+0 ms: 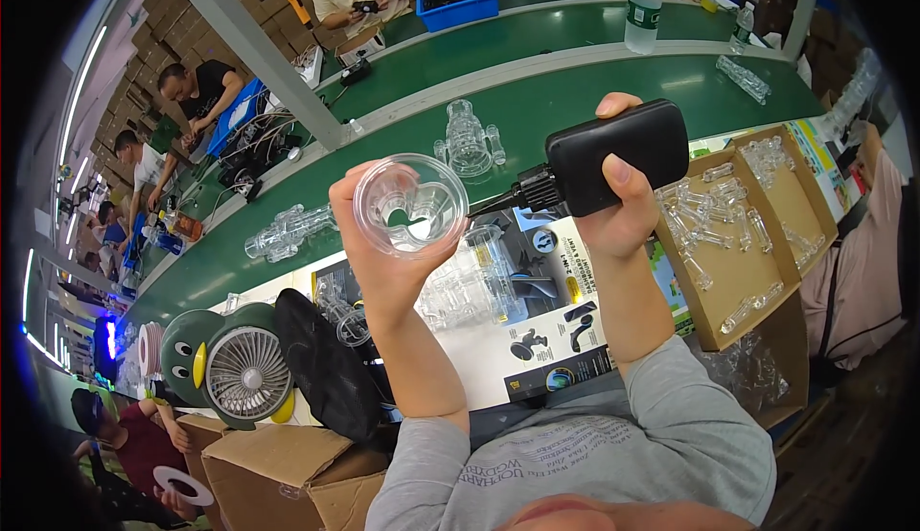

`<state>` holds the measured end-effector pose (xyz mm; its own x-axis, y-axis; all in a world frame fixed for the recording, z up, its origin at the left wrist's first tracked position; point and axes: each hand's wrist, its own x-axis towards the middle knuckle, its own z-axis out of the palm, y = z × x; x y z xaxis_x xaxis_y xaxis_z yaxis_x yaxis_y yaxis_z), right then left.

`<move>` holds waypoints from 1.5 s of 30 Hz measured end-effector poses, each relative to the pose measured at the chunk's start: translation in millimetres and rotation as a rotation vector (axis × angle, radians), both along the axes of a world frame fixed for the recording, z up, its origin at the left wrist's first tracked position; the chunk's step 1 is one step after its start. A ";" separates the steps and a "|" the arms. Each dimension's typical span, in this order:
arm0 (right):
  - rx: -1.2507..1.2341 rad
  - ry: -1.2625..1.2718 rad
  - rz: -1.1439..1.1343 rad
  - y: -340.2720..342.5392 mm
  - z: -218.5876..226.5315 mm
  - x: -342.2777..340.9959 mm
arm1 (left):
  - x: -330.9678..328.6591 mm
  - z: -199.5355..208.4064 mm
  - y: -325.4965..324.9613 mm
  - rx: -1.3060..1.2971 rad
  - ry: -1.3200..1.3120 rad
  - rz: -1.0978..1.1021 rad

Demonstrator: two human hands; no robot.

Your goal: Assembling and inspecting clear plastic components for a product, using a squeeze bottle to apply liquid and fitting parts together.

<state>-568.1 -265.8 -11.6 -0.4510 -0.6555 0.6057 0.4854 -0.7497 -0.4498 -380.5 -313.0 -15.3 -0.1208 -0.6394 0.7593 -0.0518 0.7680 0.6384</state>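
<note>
My left hand (385,277) is closed around a clear, round plastic cup-like part (443,207), its open mouth turned up toward me. In my right hand (618,210) is a black squeeze bottle (623,152) with a narrow pointed nozzle, held sideways between thumb and fingers. The nozzle tip meets the right side of the cup's rim in view; whether it touches, I cannot tell. Below my hands, several clear plastic parts (471,282) lie on printed cardboard sheets (548,341). Beyond them a clear, tower-shaped assembly (468,143) stands on the green table (537,80).
Cardboard trays (714,315) of small clear tubes stand at right. At left are a clear plastic assembly (289,232), a green bird-shaped fan (244,368), a black cloth item (328,368) and a carton (273,450). Farther back are a water bottle (643,13), a blue bin (458,13) and several co-workers.
</note>
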 end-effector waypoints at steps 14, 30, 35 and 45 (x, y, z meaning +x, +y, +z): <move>0.023 -0.036 0.041 0.2 1.8 1.2 | 10.9 3.3 0.9 0.043 0.005 -0.108; -0.025 0.066 -0.083 4.2 -2.1 0.5 | -4.7 -3.6 3.4 0.006 -0.022 -0.013; -0.023 0.033 -0.046 7.4 -0.6 2.2 | -4.7 0.6 3.7 -0.087 -0.057 0.045; -0.031 0.112 -0.170 5.7 -4.5 0.5 | 0.1 7.9 4.7 -0.091 -0.105 0.059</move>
